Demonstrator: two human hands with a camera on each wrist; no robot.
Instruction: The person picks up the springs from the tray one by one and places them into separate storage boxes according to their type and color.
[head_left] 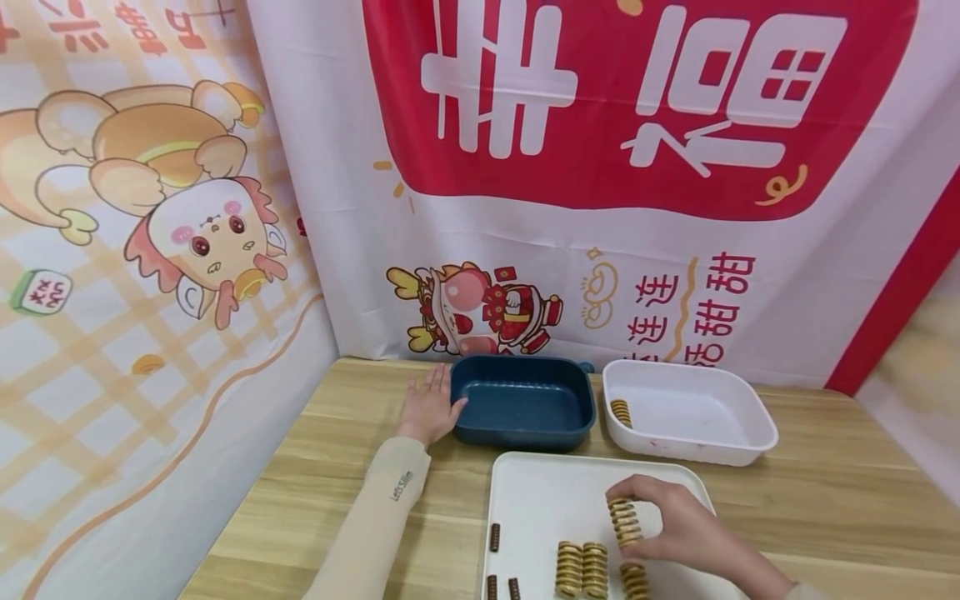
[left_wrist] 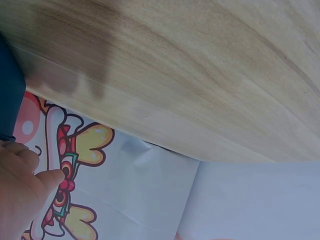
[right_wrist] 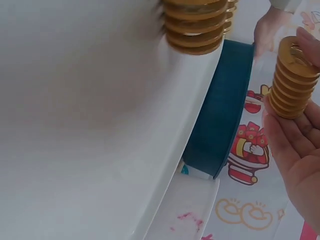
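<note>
Ridged golden stack pinched in the right hand, right above the tray!
Nearest, small dark ribbed sticks and more disc stacks on smooth, round-cornered white; thumb and fingers clasp that cylinder. Beyond, the left hand, fingers spread, sits against a dark-blue tub; beside it, a white tub with another stack inside; behind, printed cloth.

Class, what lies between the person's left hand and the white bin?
The dark blue bin lies between the left hand and the white bin, as the head view shows.
</note>
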